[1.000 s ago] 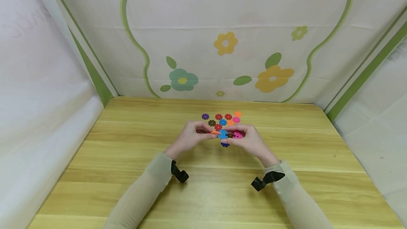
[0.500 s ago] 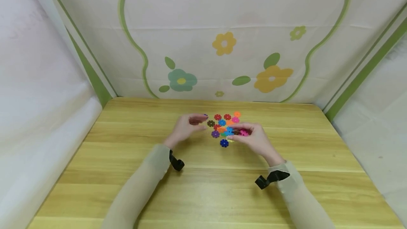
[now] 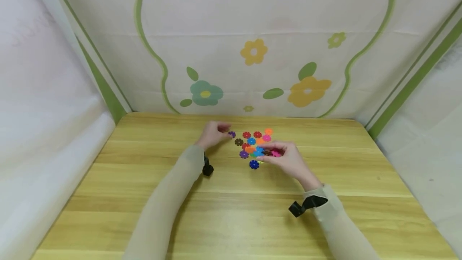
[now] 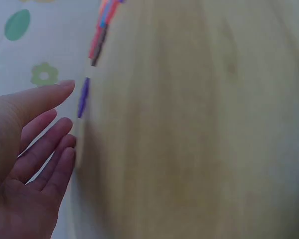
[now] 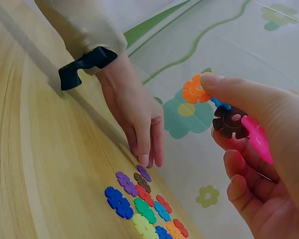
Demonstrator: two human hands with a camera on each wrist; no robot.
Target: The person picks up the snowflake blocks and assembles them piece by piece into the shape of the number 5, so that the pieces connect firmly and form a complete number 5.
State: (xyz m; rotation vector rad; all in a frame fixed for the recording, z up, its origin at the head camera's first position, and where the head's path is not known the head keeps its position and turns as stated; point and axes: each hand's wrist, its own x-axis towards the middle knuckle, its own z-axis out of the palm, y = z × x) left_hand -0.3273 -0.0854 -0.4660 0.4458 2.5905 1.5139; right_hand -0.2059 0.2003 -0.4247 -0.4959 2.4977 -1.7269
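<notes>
A short chain of slotted plastic snowflake discs is pinched in my right hand point(image 3: 291, 161). It joins an orange disc point(image 5: 195, 89), a blue disc point(image 3: 258, 151), a brown disc point(image 5: 230, 123) and a pink disc point(image 5: 258, 139), held above the table. My left hand point(image 3: 213, 135) is at the back of the group, thumb and fingers apart. Its fingertips are right beside a loose purple disc point(image 3: 232, 135), which lies flat on the wood. In the left wrist view nothing sits between the thumb and fingers, and the purple disc point(image 4: 83, 97) is just past the thumb tip.
Several loose discs lie flat around the chain, among them a dark blue disc point(image 3: 254, 164), a brown disc point(image 3: 239, 142), a red disc point(image 3: 246, 135) and an orange disc point(image 3: 268, 131). The wooden table point(image 3: 231, 220) ends at a flower-printed cloth wall point(image 3: 216, 51).
My left hand has come off the chain's orange end and moved left and back to the loose purple disc. My right hand still pinches the chain, shifted slightly right.
</notes>
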